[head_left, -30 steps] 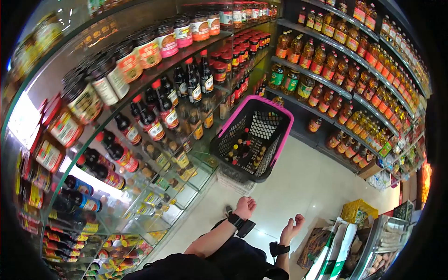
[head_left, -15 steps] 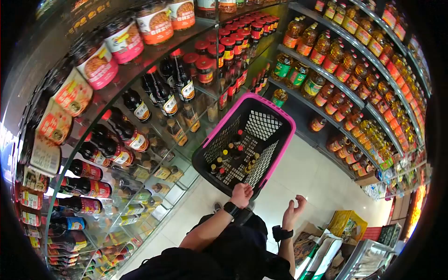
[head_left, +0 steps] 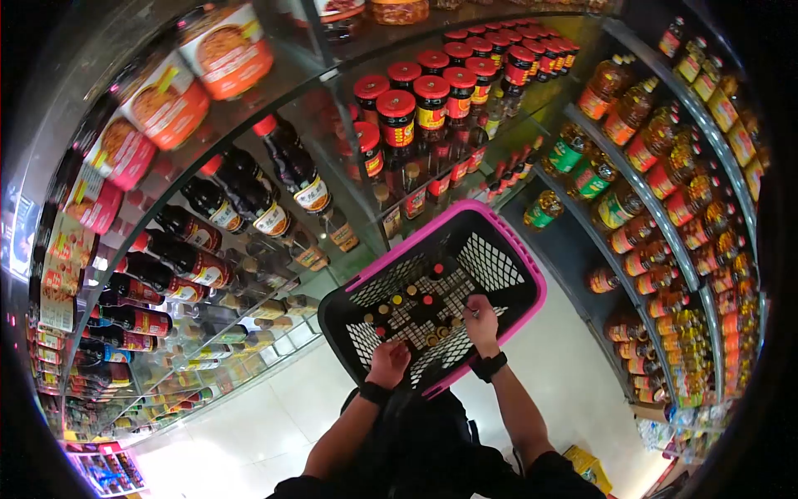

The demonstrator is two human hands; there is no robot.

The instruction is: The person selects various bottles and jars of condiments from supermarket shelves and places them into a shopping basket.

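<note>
Lining the glass shelves [head_left: 329, 76] at the left, big jars [head_left: 166, 100] with orange and pink labels are standing above rows of dark bottles [head_left: 268, 208], some of which are wearing red caps. Next to them, a black basket [head_left: 334, 321] with a pink rim is sitting at a slant in the middle, right before the person's body and between the two runs of shelving; what it is resting on is hidden. Over its near left part the left hand [head_left: 389, 363] is hanging with fingers curled in, and a black band [head_left: 374, 392] is circling the wrist. Inside the basket, small bottles [head_left: 427, 301] with red, yellow and brown caps are standing in loose groups. Beyond it, jars with red lids [head_left: 431, 101] are crowding a shelf. The right hand [head_left: 482, 323] is reaching over the basket's right side, well apart from the left hand, its fingers bending close beside the brown-capped bottles; whether either hand is gripping anything, I cannot tell. Below, a yellow crate [head_left: 592, 472] is showing on the pale floor [head_left: 565, 366], and at the right, bottles of oil [head_left: 648, 150] are filling the dark shelves [head_left: 682, 274].
</note>
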